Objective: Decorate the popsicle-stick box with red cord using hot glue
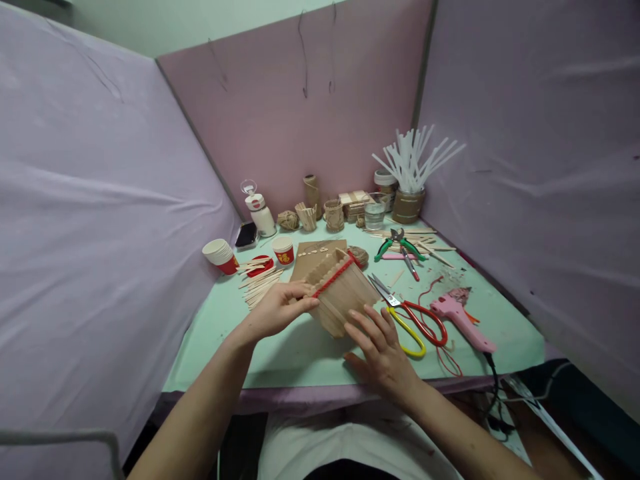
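Note:
A basket made of wooden sticks (343, 297), with a red cord band near its rim, is tilted above the front middle of the table. My left hand (280, 308) grips it at the left end of the red band, thumb in front and fingers behind. Spread fingers of my right hand (377, 343) rest at the basket's lower right side, without wrapping round it. Behind the basket lies a brown board (305, 257) with small pale pieces on it, partly hidden.
Right of the basket lie red- and yellow-handled scissors (423, 323), a pink glue gun (465, 322) and green-handled pliers (399, 245). Wooden sticks (260, 287) and paper cups (220, 255) are at left. Jars, twine and a pot of white sticks (409, 205) line the back.

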Demonstrator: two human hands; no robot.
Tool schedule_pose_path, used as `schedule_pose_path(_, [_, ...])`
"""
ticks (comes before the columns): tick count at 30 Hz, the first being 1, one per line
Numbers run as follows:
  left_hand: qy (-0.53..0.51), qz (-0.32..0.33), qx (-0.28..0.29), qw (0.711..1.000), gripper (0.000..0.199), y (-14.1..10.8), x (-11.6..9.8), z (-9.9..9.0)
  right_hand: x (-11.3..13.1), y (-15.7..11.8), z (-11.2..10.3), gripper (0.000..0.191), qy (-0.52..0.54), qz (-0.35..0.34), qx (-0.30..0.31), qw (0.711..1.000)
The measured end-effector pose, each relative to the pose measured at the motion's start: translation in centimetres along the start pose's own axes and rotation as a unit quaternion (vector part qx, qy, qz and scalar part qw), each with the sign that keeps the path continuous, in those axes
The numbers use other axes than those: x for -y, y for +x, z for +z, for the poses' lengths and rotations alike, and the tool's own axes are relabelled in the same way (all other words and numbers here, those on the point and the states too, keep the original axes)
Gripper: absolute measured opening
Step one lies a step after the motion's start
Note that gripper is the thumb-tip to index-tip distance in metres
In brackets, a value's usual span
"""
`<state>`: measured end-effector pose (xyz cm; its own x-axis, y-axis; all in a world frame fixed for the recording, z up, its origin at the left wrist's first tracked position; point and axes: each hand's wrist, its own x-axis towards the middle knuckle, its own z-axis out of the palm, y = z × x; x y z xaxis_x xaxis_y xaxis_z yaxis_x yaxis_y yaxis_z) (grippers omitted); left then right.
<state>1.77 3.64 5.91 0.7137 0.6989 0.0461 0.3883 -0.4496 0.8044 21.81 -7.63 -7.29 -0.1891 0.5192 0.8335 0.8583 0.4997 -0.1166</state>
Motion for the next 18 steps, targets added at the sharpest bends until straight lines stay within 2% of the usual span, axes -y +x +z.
schedule_pose_path(2, [0.125,0.068,0.013,0.99,0.027,0.3,0.0,-0.4,0.1,0.2,-0.3,0.048,0.01,0.02,0.008,1.0])
schedule_pose_path(4, [0.208,0.098,0.027,0.973,0.021,0.6,0.5,-0.5,0.1,0.6,-0.6,0.051,0.022,0.049,0.002,0.999])
schedule_pose_path(8, [0.271,0.118,0.017,0.955,0.013,0.7,1.9,0.1,-0.6,1.3,-1.1,0.052,0.048,0.093,-0.004,0.994])
schedule_pose_path(9, [0.276,0.13,0.002,0.952,0.019,0.5,2.2,0.2,-0.8,1.4,-1.3,0.051,0.053,0.102,-0.003,0.993])
schedule_pose_path(13, [0.262,0.163,-0.101,0.946,0.062,-0.6,3.4,0.7,-1.8,2.3,-2.1,0.049,0.068,0.132,-0.023,0.989])
schedule_pose_path(16, [0.199,0.138,-0.154,0.958,0.094,-1.2,5.4,1.8,-2.2,3.8,-2.7,0.046,0.076,0.121,-0.024,0.989])
schedule_pose_path(18, [0.135,0.111,-0.17,0.97,0.118,-1.0,7.0,2.7,-2.3,5.5,-2.9,0.042,0.085,0.096,0.017,0.992])
